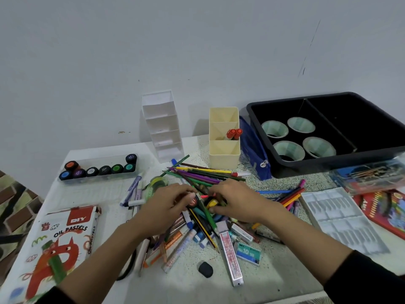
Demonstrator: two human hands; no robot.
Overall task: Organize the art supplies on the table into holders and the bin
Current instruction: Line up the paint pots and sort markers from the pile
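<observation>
A heap of coloured pencils, pens and markers [203, 174] covers the middle of the table. My left hand [168, 205] is down in the heap, its fingers curled round a small round red-and-black item [192, 202]. My right hand [236, 202] lies beside it with fingers curled on a small yellow item [212, 202]. Behind the heap stand a cream holder [223, 150] with two orange-capped markers [234, 133] and a white tiered holder [163, 126]. A black bin [328, 163] at the right back holds several tape rolls [289, 150].
A tray of paint pots [98, 168] sits at the left back. An oil pastels box [63, 244] lies front left. A blue pouch [254, 154] leans by the bin. A white insert tray [341, 218], pencil boxes [385, 205], staples box [248, 253] and black eraser [205, 269] lie around.
</observation>
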